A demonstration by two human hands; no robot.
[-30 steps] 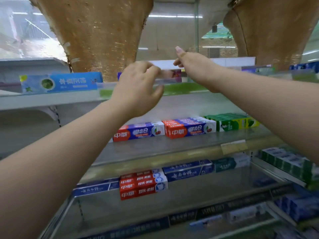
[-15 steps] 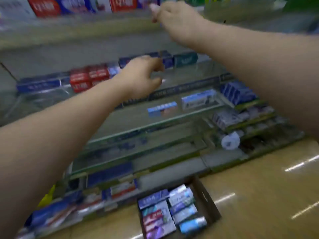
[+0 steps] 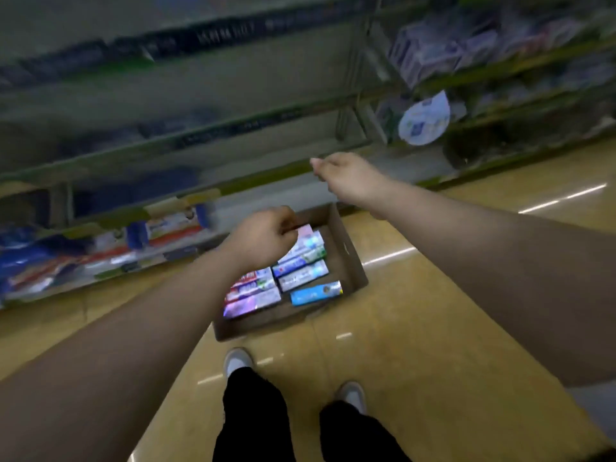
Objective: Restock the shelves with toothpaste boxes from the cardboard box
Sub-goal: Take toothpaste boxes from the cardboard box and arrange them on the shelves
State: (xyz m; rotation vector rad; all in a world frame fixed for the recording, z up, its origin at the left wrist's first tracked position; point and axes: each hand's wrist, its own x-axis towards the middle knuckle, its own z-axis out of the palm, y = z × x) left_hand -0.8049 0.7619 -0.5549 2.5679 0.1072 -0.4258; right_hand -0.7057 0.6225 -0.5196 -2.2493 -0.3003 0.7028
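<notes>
The toothpaste boxes (image 3: 283, 281) are laid flat in two rows inside the cardboard box (image 3: 350, 258), which is set on the floor (image 3: 433, 295) directly beneath the left hand (image 3: 263, 241) and nearer the person than the right hand (image 3: 346, 176). The box is judged to be parked close to the shelves (image 3: 200, 128) so that stock can be lifted out and carried across in a short reach.

The left hand is held over the far end of the box, its fingers curled under with the thumb against them. Nothing is seen in it, and whether the pink carton below its fingertips is touched cannot be told through the blur. The right hand is stretched further out, over the lip of the lowest shelf, its fingers likewise curled in and nothing seen in its grasp.

No carton is yet gripped, so a fresh pick-up from the box appears to be the step in hand.

Beyond the right hand a round paper tag (image 3: 424, 120) is hung from a shelf edge, and to the left of the left hand a low shelf of blurred packets (image 3: 100, 248) is seen. Below both hands, two pale shoes (image 3: 237, 361) are planted just short of the box.
</notes>
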